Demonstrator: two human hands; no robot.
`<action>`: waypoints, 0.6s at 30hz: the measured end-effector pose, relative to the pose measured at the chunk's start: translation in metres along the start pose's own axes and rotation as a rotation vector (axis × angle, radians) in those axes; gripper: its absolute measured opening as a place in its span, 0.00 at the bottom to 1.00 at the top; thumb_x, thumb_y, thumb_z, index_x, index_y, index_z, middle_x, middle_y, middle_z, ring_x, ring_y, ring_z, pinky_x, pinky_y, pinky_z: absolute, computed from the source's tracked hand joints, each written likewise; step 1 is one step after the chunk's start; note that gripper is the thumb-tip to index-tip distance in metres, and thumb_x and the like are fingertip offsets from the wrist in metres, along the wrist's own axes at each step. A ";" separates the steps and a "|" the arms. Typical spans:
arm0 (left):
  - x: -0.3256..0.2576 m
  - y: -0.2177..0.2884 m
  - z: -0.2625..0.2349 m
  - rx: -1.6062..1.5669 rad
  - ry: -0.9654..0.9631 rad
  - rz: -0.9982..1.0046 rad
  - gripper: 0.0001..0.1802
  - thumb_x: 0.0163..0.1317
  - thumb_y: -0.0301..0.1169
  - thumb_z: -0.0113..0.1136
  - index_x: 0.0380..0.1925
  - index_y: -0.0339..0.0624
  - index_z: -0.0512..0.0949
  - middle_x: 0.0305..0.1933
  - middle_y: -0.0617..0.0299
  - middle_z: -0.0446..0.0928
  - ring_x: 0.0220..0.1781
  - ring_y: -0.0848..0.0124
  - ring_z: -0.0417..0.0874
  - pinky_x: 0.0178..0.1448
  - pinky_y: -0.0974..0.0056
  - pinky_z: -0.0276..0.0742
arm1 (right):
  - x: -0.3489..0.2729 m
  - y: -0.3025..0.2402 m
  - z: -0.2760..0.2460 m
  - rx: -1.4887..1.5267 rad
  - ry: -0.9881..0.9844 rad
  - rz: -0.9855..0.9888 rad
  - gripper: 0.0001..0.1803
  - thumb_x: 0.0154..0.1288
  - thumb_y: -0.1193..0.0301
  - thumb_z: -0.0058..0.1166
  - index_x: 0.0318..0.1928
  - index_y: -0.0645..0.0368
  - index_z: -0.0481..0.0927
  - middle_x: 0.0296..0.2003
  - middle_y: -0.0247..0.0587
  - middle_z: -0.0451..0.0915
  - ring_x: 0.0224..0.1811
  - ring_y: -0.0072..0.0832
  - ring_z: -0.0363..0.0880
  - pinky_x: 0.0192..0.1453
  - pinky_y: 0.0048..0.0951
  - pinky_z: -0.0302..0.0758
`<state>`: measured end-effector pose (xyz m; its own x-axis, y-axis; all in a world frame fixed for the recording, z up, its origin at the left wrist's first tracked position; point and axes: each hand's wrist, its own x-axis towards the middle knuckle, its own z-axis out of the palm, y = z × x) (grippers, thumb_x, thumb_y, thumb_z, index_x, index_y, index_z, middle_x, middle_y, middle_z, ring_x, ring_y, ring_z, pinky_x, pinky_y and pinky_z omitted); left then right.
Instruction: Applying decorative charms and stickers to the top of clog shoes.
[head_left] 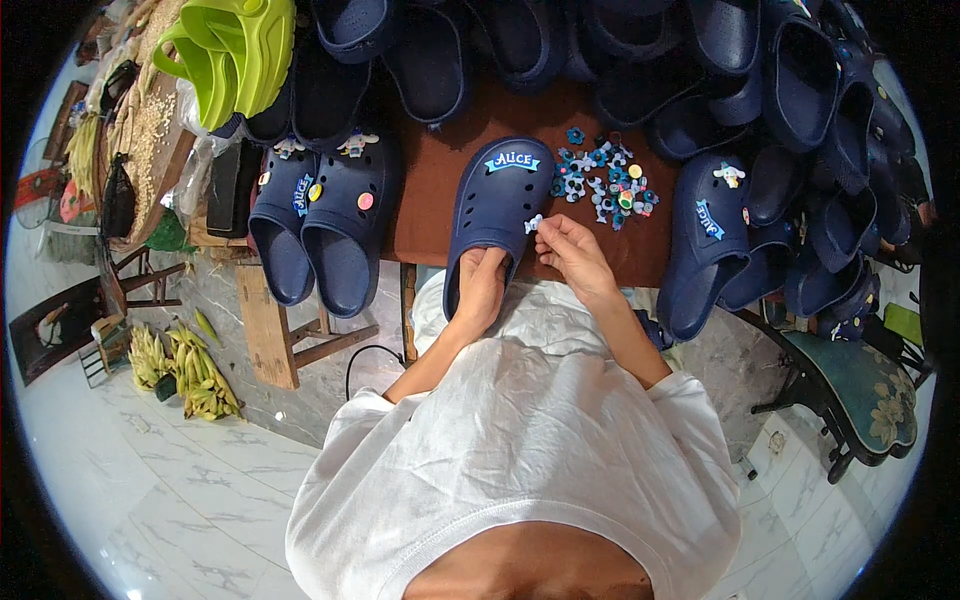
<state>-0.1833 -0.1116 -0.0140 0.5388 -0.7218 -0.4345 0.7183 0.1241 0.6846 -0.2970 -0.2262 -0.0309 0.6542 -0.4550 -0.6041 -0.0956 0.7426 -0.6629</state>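
A navy foam clog (480, 215) lies in front of me, toe pointing away, with a light-blue banner-shaped charm (512, 159) across its toe. My left hand (480, 290) reaches into its opening and holds it; the fingertips are hidden inside. At the clog's right side my right hand (575, 255) pinches a small white and pale-blue charm (533, 223), which looks like a bow. The charm touches or nearly touches the clog; I cannot tell if it sits in a hole. Just right of the clog lies a pile of small blue, teal and dark charms (605, 180), a few of them yellow or red.
Decorated navy clogs stand at left (345, 220) and right (705, 235). More plain navy clogs (425, 65) crowd the back of the brown tabletop (420, 190). Lime-green clogs (240, 60) sit at the far left. A wooden stool (268, 320) and a cushioned chair (855, 385) stand below.
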 end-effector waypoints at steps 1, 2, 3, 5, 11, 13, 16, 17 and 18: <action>-0.001 0.000 0.001 -0.009 0.016 0.014 0.10 0.70 0.26 0.53 0.44 0.32 0.80 0.46 0.63 0.80 0.49 0.75 0.78 0.58 0.68 0.70 | -0.001 0.000 0.002 0.000 0.000 0.000 0.09 0.73 0.61 0.58 0.41 0.53 0.79 0.32 0.23 0.78 0.35 0.11 0.74 0.40 0.17 0.73; -0.002 -0.002 -0.002 -0.009 0.016 0.014 0.10 0.70 0.26 0.53 0.44 0.32 0.80 0.46 0.63 0.80 0.49 0.75 0.78 0.58 0.68 0.70 | -0.001 0.000 0.005 0.088 -0.029 0.025 0.09 0.73 0.61 0.58 0.42 0.52 0.78 0.31 0.22 0.77 0.35 0.10 0.74 0.39 0.17 0.73; -0.002 -0.004 -0.008 -0.015 -0.009 0.018 0.09 0.69 0.26 0.53 0.42 0.33 0.80 0.45 0.64 0.80 0.47 0.75 0.78 0.57 0.68 0.70 | -0.002 0.000 0.008 0.176 -0.058 0.049 0.09 0.73 0.61 0.58 0.42 0.52 0.78 0.30 0.21 0.76 0.34 0.10 0.74 0.38 0.16 0.73; -0.001 -0.010 -0.019 -0.020 -0.036 0.021 0.08 0.68 0.26 0.52 0.40 0.34 0.79 0.43 0.65 0.79 0.46 0.75 0.77 0.57 0.68 0.69 | -0.002 0.001 0.010 0.142 -0.039 0.028 0.09 0.73 0.60 0.58 0.41 0.51 0.78 0.31 0.21 0.76 0.34 0.10 0.74 0.38 0.16 0.73; -0.003 -0.007 -0.020 -0.087 -0.213 0.059 0.09 0.67 0.27 0.54 0.41 0.34 0.79 0.45 0.64 0.80 0.48 0.78 0.76 0.56 0.68 0.69 | -0.004 0.000 0.010 -0.073 0.045 -0.047 0.10 0.71 0.59 0.60 0.40 0.50 0.79 0.33 0.22 0.77 0.34 0.10 0.73 0.38 0.15 0.71; -0.009 0.008 0.012 0.183 -0.062 0.098 0.09 0.67 0.26 0.58 0.44 0.33 0.79 0.45 0.63 0.80 0.47 0.79 0.77 0.52 0.69 0.72 | -0.006 0.000 0.011 -0.033 0.051 -0.012 0.10 0.71 0.59 0.61 0.39 0.50 0.79 0.33 0.22 0.77 0.35 0.10 0.73 0.39 0.16 0.71; -0.008 -0.001 0.013 0.267 0.004 0.064 0.11 0.66 0.25 0.63 0.46 0.32 0.79 0.46 0.63 0.82 0.45 0.78 0.80 0.49 0.71 0.74 | -0.009 0.001 0.015 0.042 0.088 -0.003 0.10 0.70 0.59 0.61 0.40 0.49 0.79 0.34 0.23 0.78 0.36 0.11 0.73 0.40 0.17 0.71; -0.007 -0.001 0.014 0.265 -0.002 0.058 0.11 0.66 0.25 0.63 0.46 0.32 0.79 0.46 0.63 0.82 0.45 0.78 0.80 0.49 0.71 0.74 | -0.008 0.000 0.015 0.058 0.056 0.012 0.10 0.71 0.59 0.60 0.40 0.49 0.79 0.34 0.23 0.78 0.36 0.12 0.74 0.41 0.19 0.71; -0.007 0.000 0.015 0.246 -0.002 0.074 0.12 0.66 0.26 0.64 0.46 0.32 0.79 0.45 0.62 0.82 0.44 0.78 0.80 0.49 0.72 0.75 | -0.008 0.000 0.016 0.075 0.025 0.027 0.09 0.72 0.59 0.60 0.41 0.49 0.78 0.34 0.24 0.78 0.37 0.13 0.74 0.42 0.21 0.72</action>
<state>-0.1937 -0.1169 -0.0028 0.5850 -0.7184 -0.3765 0.5478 0.0076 0.8366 -0.2903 -0.2150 -0.0188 0.6330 -0.4456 -0.6331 -0.0561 0.7892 -0.6116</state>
